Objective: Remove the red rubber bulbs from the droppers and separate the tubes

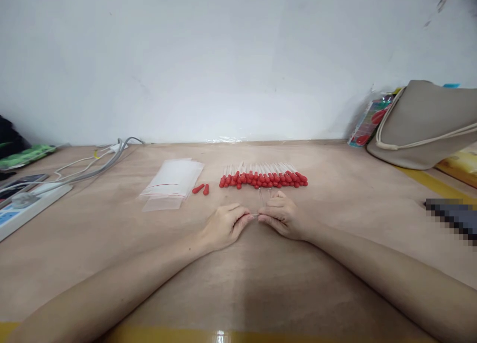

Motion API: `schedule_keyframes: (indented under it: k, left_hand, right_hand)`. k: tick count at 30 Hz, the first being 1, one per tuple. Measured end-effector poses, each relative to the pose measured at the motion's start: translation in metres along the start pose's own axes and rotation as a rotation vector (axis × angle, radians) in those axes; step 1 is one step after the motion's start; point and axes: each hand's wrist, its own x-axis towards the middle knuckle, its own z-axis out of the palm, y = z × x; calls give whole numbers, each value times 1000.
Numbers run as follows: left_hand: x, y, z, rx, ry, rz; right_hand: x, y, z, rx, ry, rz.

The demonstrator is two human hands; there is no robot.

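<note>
My left hand (231,225) and my right hand (280,217) meet fingertip to fingertip above the table, both pinched closed. A thin clear dropper tube (255,215) bridges the small gap between them, its ends hidden by my fingers. Just beyond my right hand lie a couple of loose clear tubes (261,196), partly covered by it. Farther back, a row of droppers (265,178) with red rubber bulbs lies side by side, bulbs toward me. Two loose red bulbs (206,189) rest left of that row.
Clear plastic zip bags (169,181) are stacked left of the bulbs. A white power strip (37,204) with cables (108,159) occupies the left side. At right are a grey bag (428,119), a colourful package (368,122) and a dark pixelated object (452,218). A wall (238,65) closes the back.
</note>
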Motion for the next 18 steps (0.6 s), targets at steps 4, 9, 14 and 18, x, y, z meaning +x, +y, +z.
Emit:
schedule_keyframes:
  k: [4, 9, 14, 18]
  left_hand:
    - [-1, 1, -2, 22, -50, 7]
    - [-3, 0, -6, -1, -131, -16]
    - [-6, 3, -9, -24, -171, -17]
    - [-10, 5, -10, -37, -174, -23]
  right_hand:
    - [0, -3, -2, -17, 71, -58]
    - [-5, -1, 1, -44, 135, -107]
    - [-11, -1, 2, -59, 145, -110]
    - [-12, -4, -2, -48, 167, -144]
